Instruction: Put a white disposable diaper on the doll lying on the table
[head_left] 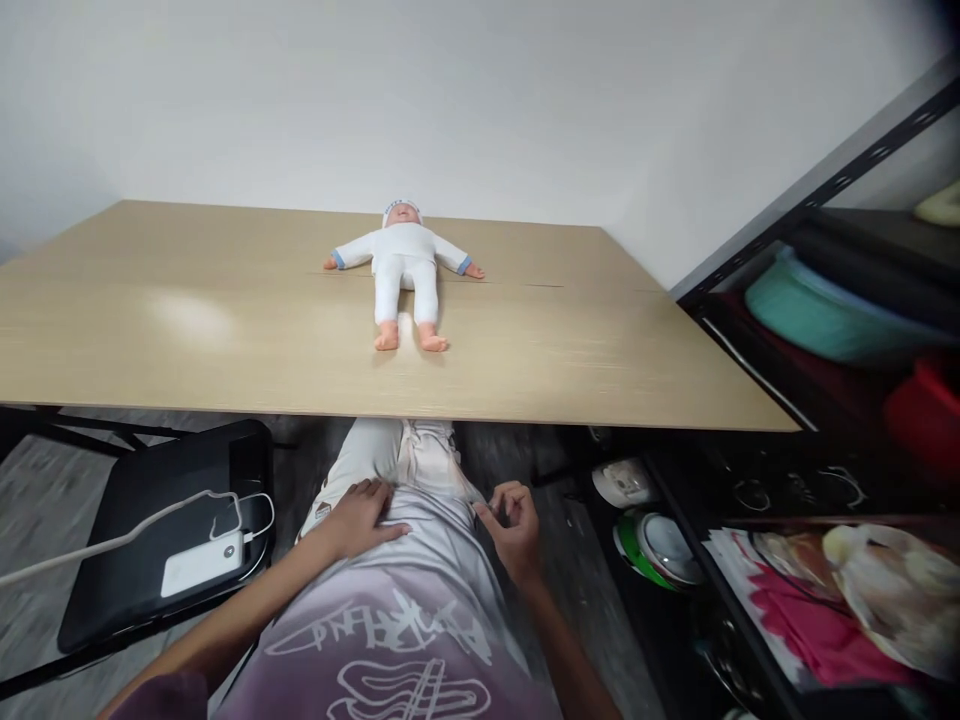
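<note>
A baby doll (pixel 405 270) in a white suit and cap lies on its back near the far middle of a light wooden table (pixel 187 330), arms spread, bare feet toward me. Both my hands are below the table's front edge, against my own body. My left hand (pixel 361 517) rests flat on my light shirt, fingers spread. My right hand (pixel 512 525) is at my right hip with its fingers curled, pinching the hem of my shirt (pixel 442 520). Neither hand touches the doll.
A black chair (pixel 150 500) on my left carries a white power bank (pixel 201 563) with a white cable. On the right a dark metal shelf (pixel 750 360) holds a teal basin (pixel 817 310), a red container (pixel 926 410), bowls and colourful packages. A white wall is behind the table.
</note>
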